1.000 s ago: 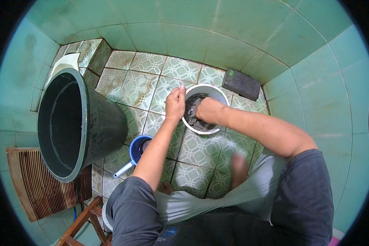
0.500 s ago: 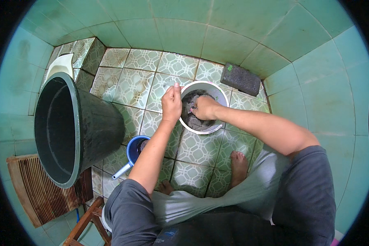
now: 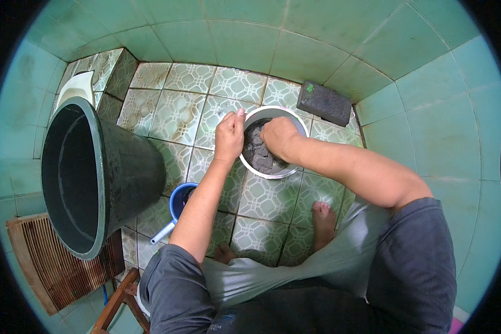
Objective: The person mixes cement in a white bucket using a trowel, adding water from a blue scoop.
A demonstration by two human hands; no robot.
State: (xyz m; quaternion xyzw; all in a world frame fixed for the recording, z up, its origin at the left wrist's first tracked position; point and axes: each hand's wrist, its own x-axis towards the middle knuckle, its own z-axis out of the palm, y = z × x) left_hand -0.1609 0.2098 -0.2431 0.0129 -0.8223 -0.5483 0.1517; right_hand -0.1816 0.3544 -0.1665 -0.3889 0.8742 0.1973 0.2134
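– While the right hand [image 3: 278, 135] is down in the grey, mud-like mixture [image 3: 263, 160], where is the left hand [image 3: 229, 138]?

– At the left rim of the white bucket [image 3: 270, 176], fingers curled, thumb up. Whether it clasps the rim, cannot tell. Right fingertips hidden; wide or narrow, cannot tell either.

– And the bucket?

– On the patterned tile floor [image 3: 267, 195], near the dark grey block [image 3: 324, 103]. Blue dipper [image 3: 176, 200] to its left, apart from it.

– Mixture's condition?

– Cracked into lumps on the near side. Looks stiff.

– Best way to work it?

– My judgement: keep a firm left hold on the rim, since smooth tile may let the bucket skid. Press lumps against the inner wall, scrape up from the bottom, fold under. Go round the whole edge, where unmixed bits could hide. Short strokes should limit spills.
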